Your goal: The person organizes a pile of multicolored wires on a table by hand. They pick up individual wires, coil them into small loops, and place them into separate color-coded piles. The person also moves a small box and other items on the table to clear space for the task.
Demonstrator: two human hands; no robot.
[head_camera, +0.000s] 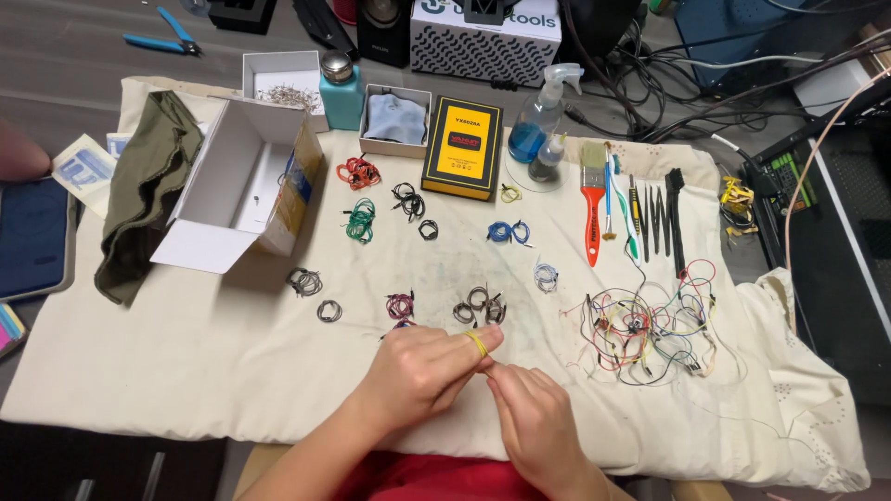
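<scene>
My left hand (422, 369) is curled over the cream cloth (186, 362), with a yellow wire (476, 343) wound around a raised finger. My right hand (531, 422) sits just right of it, fingertips pinched against that finger where the yellow wire ends. Just beyond the hands lie small coiled wires: purple (400, 304), grey-brown (480, 306), dark (329, 311). A loose tangle of multicoloured jumper wires (650, 325) lies to the right.
An open white cardboard box (237, 181) and an olive rag (144, 190) lie at left. Farther back are red, green, black and blue coils, a yellow and black box (462, 148), a spray bottle (541, 121), a red-handled brush (592, 199), tweezers (654, 218).
</scene>
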